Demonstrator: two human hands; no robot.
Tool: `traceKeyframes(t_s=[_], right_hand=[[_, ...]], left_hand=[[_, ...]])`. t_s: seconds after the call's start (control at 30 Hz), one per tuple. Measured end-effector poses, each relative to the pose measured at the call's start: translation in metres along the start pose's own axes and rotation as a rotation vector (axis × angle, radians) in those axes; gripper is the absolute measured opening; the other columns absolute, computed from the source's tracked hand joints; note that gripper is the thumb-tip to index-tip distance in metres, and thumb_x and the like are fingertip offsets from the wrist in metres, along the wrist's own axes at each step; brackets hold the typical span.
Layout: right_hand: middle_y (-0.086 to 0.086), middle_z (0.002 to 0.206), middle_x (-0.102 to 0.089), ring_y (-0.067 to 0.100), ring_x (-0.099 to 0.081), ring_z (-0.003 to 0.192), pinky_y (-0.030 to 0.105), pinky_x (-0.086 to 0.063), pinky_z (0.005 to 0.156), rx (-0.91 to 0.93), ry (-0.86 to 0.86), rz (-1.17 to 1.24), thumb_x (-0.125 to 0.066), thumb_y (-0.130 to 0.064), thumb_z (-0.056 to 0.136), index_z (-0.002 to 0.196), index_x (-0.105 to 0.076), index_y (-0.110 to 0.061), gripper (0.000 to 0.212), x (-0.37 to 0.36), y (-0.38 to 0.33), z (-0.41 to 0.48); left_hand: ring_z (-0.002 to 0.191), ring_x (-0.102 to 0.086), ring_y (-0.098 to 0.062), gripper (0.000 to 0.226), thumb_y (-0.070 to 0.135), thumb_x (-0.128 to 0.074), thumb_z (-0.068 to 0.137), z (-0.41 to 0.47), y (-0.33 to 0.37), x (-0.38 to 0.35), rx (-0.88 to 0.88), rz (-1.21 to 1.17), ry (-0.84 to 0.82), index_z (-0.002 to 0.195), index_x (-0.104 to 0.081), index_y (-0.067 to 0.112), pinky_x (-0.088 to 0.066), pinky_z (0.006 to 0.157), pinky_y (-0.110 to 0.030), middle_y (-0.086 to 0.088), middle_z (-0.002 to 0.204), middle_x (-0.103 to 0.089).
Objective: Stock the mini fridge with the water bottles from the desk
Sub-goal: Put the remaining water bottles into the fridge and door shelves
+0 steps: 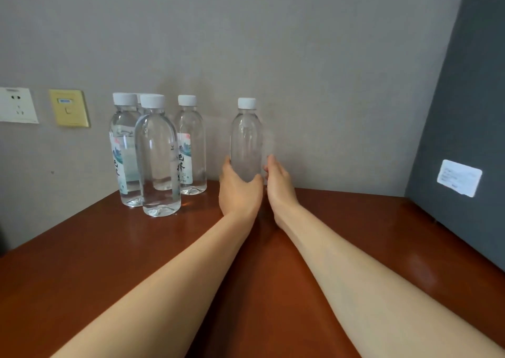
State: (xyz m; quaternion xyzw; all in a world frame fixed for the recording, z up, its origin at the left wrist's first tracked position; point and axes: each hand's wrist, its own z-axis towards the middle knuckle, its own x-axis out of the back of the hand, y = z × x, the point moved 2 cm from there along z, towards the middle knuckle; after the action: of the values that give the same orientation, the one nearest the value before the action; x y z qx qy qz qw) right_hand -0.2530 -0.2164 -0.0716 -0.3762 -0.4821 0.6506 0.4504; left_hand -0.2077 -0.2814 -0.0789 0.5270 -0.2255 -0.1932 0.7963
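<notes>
Grey wall filled the upper half of the frame. Below it the reddish-brown desk spread up from the lower edge. A dark grey panel stood at the right edge, and nothing showed whether it belonged to the mini fridge.

At left centre, a cluster of four water bottles stood upright against the wall, white caps on. The lone water bottle stood apart from them at mid-frame, upright, with its base hidden behind your hands.

Your forearms came in from the lower edge and converged on it. Your left hand grasped its lower part, thumb curled across the front and fingers going out of sight behind. Your right hand lay just beside the bottle's right side, thumb pointing up. I could not tell whether its fingers gripped or only neared the plastic.

A white wall socket and a yellow switch plate sat at the left, and a white label was stuck on the panel.

You looked to be picking up a bottle, with five on the desk. The next move likely called for a firm lift clear of the desk, with one hand spared for the fridge door.
</notes>
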Motion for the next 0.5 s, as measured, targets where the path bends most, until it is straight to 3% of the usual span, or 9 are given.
traceKeyframes(t_s=[0.07,0.17,0.33,0.43,0.5], right_hand=[[0.001,0.138,-0.054,0.015,-0.052,0.124,0.015,-0.042,0.093,-0.003,-0.049,0.019,-0.030,-0.042,0.105,0.141,-0.048,-0.014,0.049,-0.005,0.003,0.008],[0.004,0.142,-0.053,0.017,-0.048,0.132,0.032,-0.037,0.112,-0.030,-0.101,0.003,-0.027,-0.051,0.102,0.142,-0.048,-0.016,0.057,-0.009,0.007,0.013],[0.008,0.139,-0.055,0.021,-0.050,0.130,0.035,-0.038,0.111,-0.053,-0.123,-0.019,-0.023,-0.050,0.103,0.141,-0.049,-0.012,0.060,-0.005,0.002,0.003],[0.006,0.130,-0.060,0.019,-0.057,0.120,0.031,-0.045,0.101,-0.047,-0.102,0.032,-0.025,-0.045,0.104,0.137,-0.050,-0.014,0.052,-0.002,-0.006,-0.010],[0.002,0.117,-0.063,0.013,-0.061,0.106,0.021,-0.049,0.086,-0.029,-0.087,0.077,-0.028,-0.045,0.104,0.132,-0.053,-0.018,0.046,0.002,-0.010,-0.017]], left_hand=[[0.124,-0.053,-0.023,0.078,0.037,-0.071,0.079,0.005,-0.002,-0.002,0.001,-0.018,0.017,0.145,-0.032,0.022,-0.043,0.103,-0.039,-0.002,0.136,-0.055],[0.116,-0.059,-0.020,0.074,0.040,-0.074,0.076,0.008,-0.006,-0.002,0.009,-0.038,0.008,0.139,-0.037,0.026,-0.046,0.099,-0.037,0.002,0.128,-0.060],[0.114,-0.061,-0.016,0.066,0.032,-0.077,0.077,0.005,-0.008,0.001,-0.020,-0.097,-0.039,0.135,-0.047,0.023,-0.047,0.099,-0.033,0.005,0.123,-0.063],[0.111,-0.062,-0.015,0.063,0.043,-0.075,0.066,0.000,-0.007,0.002,-0.036,-0.133,-0.101,0.124,-0.055,0.028,-0.050,0.096,-0.034,0.003,0.119,-0.065],[0.104,-0.062,-0.004,0.045,0.035,-0.076,0.072,-0.006,-0.005,0.006,-0.041,-0.165,-0.177,0.112,-0.056,0.033,-0.049,0.088,-0.017,0.007,0.111,-0.063]])
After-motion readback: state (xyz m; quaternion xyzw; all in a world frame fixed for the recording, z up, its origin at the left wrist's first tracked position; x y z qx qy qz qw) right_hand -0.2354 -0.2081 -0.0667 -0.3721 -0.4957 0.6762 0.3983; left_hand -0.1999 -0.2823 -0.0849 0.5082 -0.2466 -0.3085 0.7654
